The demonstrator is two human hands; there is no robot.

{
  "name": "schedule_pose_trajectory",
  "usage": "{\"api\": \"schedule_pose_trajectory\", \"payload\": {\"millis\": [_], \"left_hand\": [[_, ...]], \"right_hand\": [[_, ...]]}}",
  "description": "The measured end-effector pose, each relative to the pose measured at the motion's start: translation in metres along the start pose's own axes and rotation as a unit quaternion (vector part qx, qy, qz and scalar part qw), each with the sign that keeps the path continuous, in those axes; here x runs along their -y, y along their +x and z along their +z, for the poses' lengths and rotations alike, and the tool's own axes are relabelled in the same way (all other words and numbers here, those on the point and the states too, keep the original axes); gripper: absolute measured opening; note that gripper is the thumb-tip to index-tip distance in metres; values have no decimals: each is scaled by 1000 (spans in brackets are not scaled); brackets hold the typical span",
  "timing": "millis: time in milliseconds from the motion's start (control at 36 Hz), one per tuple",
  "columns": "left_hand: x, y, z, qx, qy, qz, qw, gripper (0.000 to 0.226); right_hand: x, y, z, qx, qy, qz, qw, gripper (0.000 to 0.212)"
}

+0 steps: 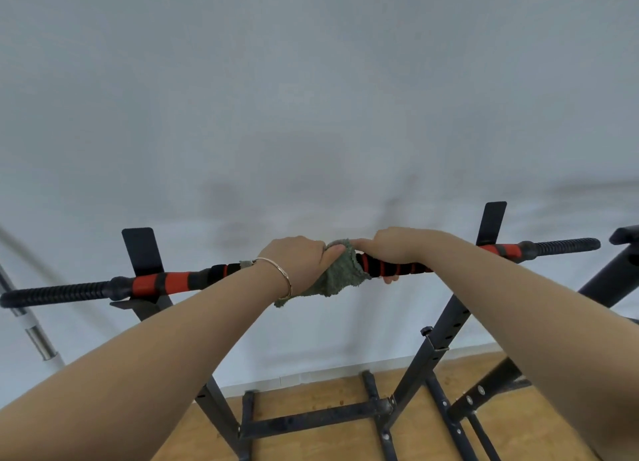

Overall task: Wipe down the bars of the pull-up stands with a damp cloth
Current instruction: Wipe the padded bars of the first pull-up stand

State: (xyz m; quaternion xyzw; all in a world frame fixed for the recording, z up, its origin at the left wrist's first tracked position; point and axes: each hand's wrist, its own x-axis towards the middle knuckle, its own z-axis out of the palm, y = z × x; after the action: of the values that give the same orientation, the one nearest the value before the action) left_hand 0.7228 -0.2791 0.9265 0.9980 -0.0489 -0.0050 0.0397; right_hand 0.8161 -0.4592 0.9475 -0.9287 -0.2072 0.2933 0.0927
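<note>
Gripping green cloth (340,274) with left hand (301,256), fingers clamped over cloth and bar (390,266) at mid-span. Cloth wrapped round bar, ragged lower edge hanging loose below, next to thin bracelet (281,274) on left wrist. Holding bar just right of cloth with right hand (390,246), fingers curled round it, tips showing underneath; one digit touching cloth's top edge.

Left of cloth: open run of red-and-black padding up to left plate (141,249), then ribbed black end sticking out past it, free. Right of right hand: bar hidden behind forearm, showing again as red padding by right plate (491,220), ribbed end beyond.

Resting on two black uprights, left (214,405) and right (439,336), with a cross brace low on wood floor (311,436). Plain wall (311,80) on far side of bar. Dark frame of a second stand (608,277) near bar's right end. Metal pole (38,343) slanting below left end, apart from it.
</note>
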Motion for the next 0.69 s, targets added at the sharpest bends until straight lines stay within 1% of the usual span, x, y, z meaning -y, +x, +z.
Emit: {"api": "schedule_pose_trajectory", "payload": {"millis": [56,83,111,167,278,306,333,389,417,444,472,528,556,611,639,667,694], "left_hand": [[1,0,2,10,23,-5,1000,48],[1,0,3,15,25,-13,999,56],[2,1,4,16,27,-14,999,59],[2,2,4,31,35,-9,999,61],[0,5,0,68,28,-7,997,64],[-1,6,-1,75,21,-11,997,66],[-1,8,-2,86,10,-18,996,69],[-1,11,-3,111,-14,-30,993,74],[-1,13,-4,122,-24,-34,992,75],[-1,15,-4,130,-34,-38,990,76],[-2,16,-4,135,-47,-42,989,76],[-4,17,-5,142,-76,-57,985,76],[-5,18,-6,146,-87,-66,983,76],[-7,20,-7,147,-99,-77,981,77],[-7,19,-7,139,-103,-80,982,77],[-8,17,-6,124,-104,-82,983,77],[-8,14,-5,105,-102,-83,986,75]], "right_hand": [[-3,3,-1,47,29,10,998,81],[-4,3,-1,45,37,5,998,77],[-4,2,1,31,33,-2,999,72],[-4,1,6,-21,3,-13,1000,66],[-6,-2,14,-117,-86,-25,989,62],[-7,-3,16,-138,-107,-34,984,56],[-8,-2,18,-156,-130,-42,978,44],[-10,-1,23,-217,-127,-53,966,12],[-10,-2,25,-243,-128,-54,960,4],[-11,-4,29,-258,-134,-51,956,3],[-13,-5,34,-272,-148,-48,950,6],[-15,-9,46,-330,-167,-38,928,34],[-17,-10,51,-358,-160,-37,919,42],[-20,-9,58,-434,-152,-66,886,39],[-22,-9,60,-456,-154,-78,873,38],[-23,-9,59,-457,-160,-85,871,38],[-21,-10,57,-440,-171,-81,878,40]]}}
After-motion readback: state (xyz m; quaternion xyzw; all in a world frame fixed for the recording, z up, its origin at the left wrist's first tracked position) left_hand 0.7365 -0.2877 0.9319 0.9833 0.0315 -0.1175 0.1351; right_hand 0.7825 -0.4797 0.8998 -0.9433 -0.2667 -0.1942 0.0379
